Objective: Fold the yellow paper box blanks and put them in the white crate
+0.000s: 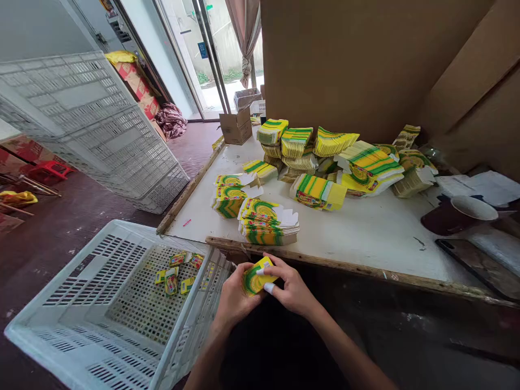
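Note:
A small yellow and green carton (254, 280) is held between both hands, just in front of the table's front edge. My left hand (234, 292) wraps around its left side. My right hand (290, 287) grips its right end, with white tape or covers on thumb and finger. Right ahead on the table lies a stack of flattened cartons (264, 222), with another stack (233, 195) behind it to the left. Several small cartons (171, 280) lie in the white plastic crate (117, 230) to my left.
More piles of flat cartons (319, 192) cover the back of the white table (357, 233). A dark cup (459, 216) and a phone (475, 265) lie at the right. Tall stacked crates (109, 124) stand at the left; a brown box (235, 127) sits at the far corner.

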Available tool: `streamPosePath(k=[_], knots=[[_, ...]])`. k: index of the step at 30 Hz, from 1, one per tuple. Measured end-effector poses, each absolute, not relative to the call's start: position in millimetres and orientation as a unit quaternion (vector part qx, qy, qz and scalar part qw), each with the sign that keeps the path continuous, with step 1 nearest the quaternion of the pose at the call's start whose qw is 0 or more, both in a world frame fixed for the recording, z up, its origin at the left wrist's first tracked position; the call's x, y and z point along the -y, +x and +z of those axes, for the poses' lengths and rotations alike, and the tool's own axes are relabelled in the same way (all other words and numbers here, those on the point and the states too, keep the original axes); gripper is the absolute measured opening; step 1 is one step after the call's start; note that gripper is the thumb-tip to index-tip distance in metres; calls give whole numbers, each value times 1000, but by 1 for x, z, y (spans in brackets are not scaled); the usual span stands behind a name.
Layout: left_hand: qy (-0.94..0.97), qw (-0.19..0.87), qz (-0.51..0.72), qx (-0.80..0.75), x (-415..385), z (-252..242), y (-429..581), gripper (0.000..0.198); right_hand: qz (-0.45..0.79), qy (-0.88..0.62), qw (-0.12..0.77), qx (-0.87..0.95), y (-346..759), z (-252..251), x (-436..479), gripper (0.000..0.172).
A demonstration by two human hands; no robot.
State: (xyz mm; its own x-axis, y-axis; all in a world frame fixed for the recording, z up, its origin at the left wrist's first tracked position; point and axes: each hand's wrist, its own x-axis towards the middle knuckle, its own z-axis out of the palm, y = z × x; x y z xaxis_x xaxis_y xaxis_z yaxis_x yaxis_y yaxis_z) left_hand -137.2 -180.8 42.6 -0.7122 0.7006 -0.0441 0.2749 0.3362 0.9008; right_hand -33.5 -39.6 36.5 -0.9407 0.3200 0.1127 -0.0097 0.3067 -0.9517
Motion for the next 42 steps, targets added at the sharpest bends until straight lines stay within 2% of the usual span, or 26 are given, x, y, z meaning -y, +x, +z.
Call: streamPosePath(k=[3, 5, 7, 9, 11, 14, 19, 21, 24, 27, 33, 37, 42], knots=[[286, 192, 478, -808, 195, 47, -156, 47, 559, -94, 215, 796, -50, 48, 33, 53], [236, 99, 468, -846, 215, 53, -178, 53, 509, -126, 275, 806, -65, 59, 21, 48], [174, -50, 415, -892, 239, 59, -200, 63, 426, -173, 317, 829, -82, 69, 4, 35], [124, -173, 350, -912, 262, 62, -217, 77, 348, -223, 303, 859, -98, 75, -12, 36], [95, -203, 335, -915, 276, 59, -224, 81, 287, -263, 245, 888, -111, 76, -23, 37], [101, -144, 397, -901, 275, 45, -214, 74, 238, -275, 184, 913, -117, 72, -29, 35], [128, 60, 557, -818, 228, 25, -177, 55, 230, -240, 188, 924, -110, 77, -24, 35], [145, 158, 610, -762, 207, 23, -165, 52, 238, -237, 197, 921, -105, 83, -18, 35], [158, 239, 698, -656, 182, 23, -153, 59, 282, -225, 215, 907, -95, 90, -3, 33], [129, 248, 802, -528, 166, 30, -149, 59, 377, -155, 204, 890, -81, 91, 22, 34], [57, 158, 915, -366, 155, 61, -147, 50, 645, -99, 142, 745, -62, 76, 73, 28], [39, 121, 919, -374, 153, 66, -146, 52, 759, -77, 103, 639, -61, 65, 90, 30], [53, 104, 872, -475, 154, 44, -139, 70, 739, -133, 116, 650, -62, 55, 86, 31]])
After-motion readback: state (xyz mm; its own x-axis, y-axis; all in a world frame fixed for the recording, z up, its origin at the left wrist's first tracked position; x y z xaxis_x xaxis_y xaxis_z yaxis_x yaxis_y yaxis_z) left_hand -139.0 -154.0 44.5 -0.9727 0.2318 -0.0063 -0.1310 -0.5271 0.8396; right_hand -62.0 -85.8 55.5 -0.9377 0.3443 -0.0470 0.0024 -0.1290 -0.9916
